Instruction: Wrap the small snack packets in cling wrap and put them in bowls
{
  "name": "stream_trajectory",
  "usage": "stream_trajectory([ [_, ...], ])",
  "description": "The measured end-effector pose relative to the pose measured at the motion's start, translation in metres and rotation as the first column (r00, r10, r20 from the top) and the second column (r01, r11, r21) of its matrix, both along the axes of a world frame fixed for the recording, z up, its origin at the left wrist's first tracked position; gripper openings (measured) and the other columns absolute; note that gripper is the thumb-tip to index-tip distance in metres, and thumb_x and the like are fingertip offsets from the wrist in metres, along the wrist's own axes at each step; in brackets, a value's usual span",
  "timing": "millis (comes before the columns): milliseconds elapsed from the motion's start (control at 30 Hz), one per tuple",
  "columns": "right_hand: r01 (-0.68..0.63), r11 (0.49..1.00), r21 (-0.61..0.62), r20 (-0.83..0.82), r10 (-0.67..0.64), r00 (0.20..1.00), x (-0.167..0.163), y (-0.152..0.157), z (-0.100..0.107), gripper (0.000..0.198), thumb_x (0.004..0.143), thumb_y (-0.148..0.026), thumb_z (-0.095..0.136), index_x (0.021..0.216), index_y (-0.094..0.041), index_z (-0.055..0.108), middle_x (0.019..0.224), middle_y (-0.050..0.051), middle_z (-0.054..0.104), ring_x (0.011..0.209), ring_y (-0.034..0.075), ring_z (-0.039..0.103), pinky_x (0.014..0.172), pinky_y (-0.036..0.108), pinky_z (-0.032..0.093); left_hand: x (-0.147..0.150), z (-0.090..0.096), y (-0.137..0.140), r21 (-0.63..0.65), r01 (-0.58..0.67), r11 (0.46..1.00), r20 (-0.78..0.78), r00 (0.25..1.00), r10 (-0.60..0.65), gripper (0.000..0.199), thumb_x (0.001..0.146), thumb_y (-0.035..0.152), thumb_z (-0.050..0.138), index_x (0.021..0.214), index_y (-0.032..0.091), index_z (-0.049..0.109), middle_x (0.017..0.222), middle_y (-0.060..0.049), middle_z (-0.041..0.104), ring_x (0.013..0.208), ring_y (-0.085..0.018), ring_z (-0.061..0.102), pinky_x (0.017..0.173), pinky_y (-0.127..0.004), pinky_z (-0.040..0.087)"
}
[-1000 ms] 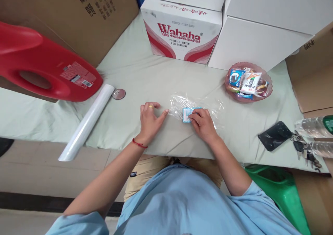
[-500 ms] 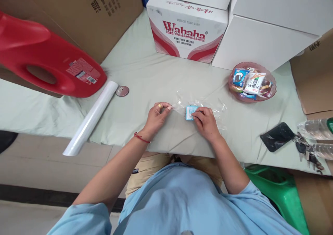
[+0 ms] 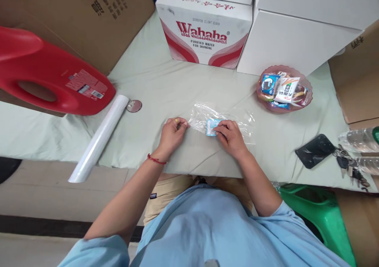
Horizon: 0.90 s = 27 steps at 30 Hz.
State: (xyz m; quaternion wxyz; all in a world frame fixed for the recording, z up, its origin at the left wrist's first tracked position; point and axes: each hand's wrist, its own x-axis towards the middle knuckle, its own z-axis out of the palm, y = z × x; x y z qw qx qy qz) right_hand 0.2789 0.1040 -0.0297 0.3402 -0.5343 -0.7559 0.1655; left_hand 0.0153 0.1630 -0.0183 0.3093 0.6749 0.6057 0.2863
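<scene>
A sheet of clear plastic film [image 3: 204, 111] lies crinkled on the cloth-covered table in front of me. On the film is a small light-blue box with white print [image 3: 211, 128]. My left hand [image 3: 173, 135] pinches the film's left edge between thumb and forefinger, pulling it into creases toward that side. My right hand [image 3: 232, 137] holds the box at its right end, thumb and fingertips closed on it and covering that part. The film spreads out past the right hand.
At left are a white roll [image 3: 99, 139] overhanging the table edge, a round disc [image 3: 134, 106] and a red jug [image 3: 56, 77]. A Wahaba-printed carton [image 3: 204, 34] stands behind. To the right are a pink bowl of snacks [image 3: 309, 95], a black phone [image 3: 315, 151], keys [image 3: 343, 162] and bottles [image 3: 357, 142].
The view has shifted slightly. My left hand has drawn the film's edge a little to the left, and the film looks more spread. The right hand stays on the box.
</scene>
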Motion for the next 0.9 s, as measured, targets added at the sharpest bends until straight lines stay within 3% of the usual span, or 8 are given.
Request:
stream_trajectory([
  [133, -0.02, 1.0, 0.007, -0.009, 0.02, 1.0, 0.002, 0.0, -0.002, 0.031, 0.106, -0.019, 0.051, 0.115, -0.029, 0.079, 0.121, 0.01, 0.069, 0.105, 0.026, 0.058, 0.097, 0.046, 0.05, 0.022, 0.012, -0.034, 0.306, -0.246, 0.92, -0.082, 0.956, 0.283, 0.016, 0.098, 0.027, 0.053, 0.105, 0.023, 0.067, 0.116, -0.014, 0.071, 0.122, -0.032, 0.059, 0.112, -0.055, 0.043],
  [200, -0.036, 0.999, -0.009, 0.003, 0.036, 0.999, 0.003, 0.0, -0.002, 0.036, 0.104, -0.015, 0.049, 0.116, -0.029, 0.079, 0.122, 0.009, 0.07, 0.106, 0.026, 0.058, 0.099, 0.047, 0.05, 0.04, 0.017, -0.05, 0.404, -0.069, 0.912, -0.123, 0.984, 0.129, 0.018, 0.101, 0.025, 0.051, 0.109, 0.024, 0.067, 0.118, -0.013, 0.071, 0.127, -0.031, 0.06, 0.114, -0.055, 0.041],
  [267, -0.056, 0.998, -0.019, 0.008, 0.056, 0.998, 0.003, 0.0, -0.002, 0.039, 0.103, -0.012, 0.047, 0.118, -0.029, 0.079, 0.125, 0.009, 0.071, 0.108, 0.026, 0.059, 0.101, 0.047, 0.05, 0.061, 0.018, -0.059, 0.401, 0.205, 0.893, -0.168, 0.975, -0.148, 0.024, 0.103, 0.023, 0.048, 0.115, 0.026, 0.069, 0.121, -0.01, 0.074, 0.131, -0.028, 0.061, 0.113, -0.051, 0.043],
  [333, -0.07, 0.997, -0.029, -0.006, 0.07, 0.998, 0.004, 0.0, 0.001, 0.041, 0.102, -0.011, 0.046, 0.12, -0.028, 0.079, 0.128, 0.009, 0.072, 0.111, 0.027, 0.061, 0.102, 0.048, 0.052, 0.08, 0.012, -0.06, 0.368, 0.311, 0.876, -0.18, 0.948, -0.261, 0.031, 0.106, 0.022, 0.044, 0.124, 0.026, 0.069, 0.129, -0.01, 0.074, 0.132, -0.026, 0.062, 0.111, -0.047, 0.045],
  [467, -0.074, 0.994, -0.077, -0.125, 0.064, 0.99, 0.016, -0.002, 0.015, 0.042, 0.103, -0.015, 0.044, 0.125, -0.031, 0.077, 0.133, 0.008, 0.074, 0.12, 0.026, 0.066, 0.105, 0.048, 0.055, 0.1, -0.007, -0.05, 0.3, 0.283, 0.911, -0.22, 0.95, -0.223, 0.038, 0.107, 0.019, 0.044, 0.138, 0.025, 0.066, 0.135, -0.012, 0.073, 0.125, -0.026, 0.065, 0.102, -0.045, 0.046],
  [567, 0.068, 0.995, -0.07, -0.197, -0.08, 0.977, 0.037, -0.001, 0.027, 0.034, 0.106, -0.025, 0.047, 0.119, -0.029, 0.078, 0.125, 0.007, 0.076, 0.117, 0.025, 0.07, 0.102, 0.045, 0.057, 0.101, -0.015, -0.046, 0.295, 0.307, 0.905, -0.282, 0.933, -0.224, 0.034, 0.107, 0.022, 0.048, 0.135, 0.026, 0.068, 0.137, -0.012, 0.072, 0.124, -0.028, 0.064, 0.099, -0.045, 0.044],
  [667, 0.196, 0.978, -0.072, -0.111, -0.203, 0.973, 0.06, 0.006, 0.032, 0.028, 0.103, -0.031, 0.054, 0.12, -0.026, 0.077, 0.118, 0.009, 0.078, 0.111, 0.028, 0.069, 0.096, 0.045, 0.057, 0.099, -0.018, -0.047, 0.323, 0.331, 0.887, -0.318, 0.92, -0.228, 0.033, 0.107, 0.02, 0.05, 0.132, 0.026, 0.07, 0.137, -0.012, 0.073, 0.124, -0.028, 0.064, 0.1, -0.045, 0.044],
  [900, 0.081, 0.975, -0.209, 0.187, -0.042, 0.982, 0.079, 0.027, 0.029, 0.029, 0.093, -0.025, 0.066, 0.118, -0.022, 0.079, 0.101, 0.009, 0.08, 0.095, 0.028, 0.062, 0.092, 0.046, 0.049, 0.1, -0.019, -0.047, 0.361, 0.347, 0.866, -0.34, 0.913, -0.224, 0.032, 0.106, 0.02, 0.053, 0.13, 0.027, 0.071, 0.136, -0.012, 0.073, 0.126, -0.028, 0.065, 0.102, -0.047, 0.045],
])
